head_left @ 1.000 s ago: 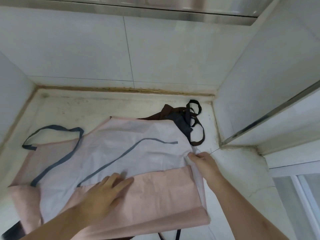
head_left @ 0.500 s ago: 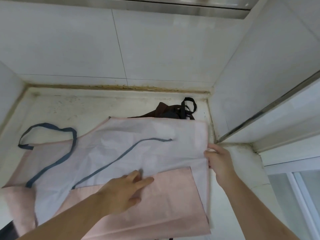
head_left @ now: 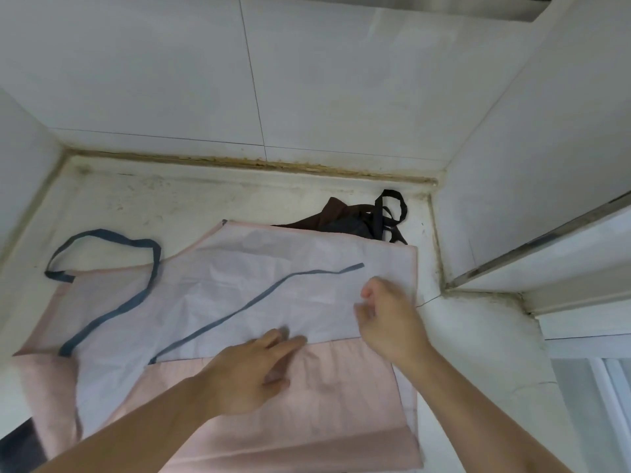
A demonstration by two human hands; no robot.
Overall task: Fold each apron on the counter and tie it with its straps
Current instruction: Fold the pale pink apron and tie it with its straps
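The pink apron (head_left: pixel 239 295) lay spread on the table (head_left: pixel 170 199), half covering a dark apron (head_left: pixel 355 221) behind. Since a moment before, the right hand (head_left: pixel 389 322) had let go of the right edge and moved inward, fingers curled, apparently empty. The left hand (head_left: pixel 252 373) pressed flat. The straightening looked finished; folding could follow.

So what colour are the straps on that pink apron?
The straps are dark blue-grey, clearest in the head view.
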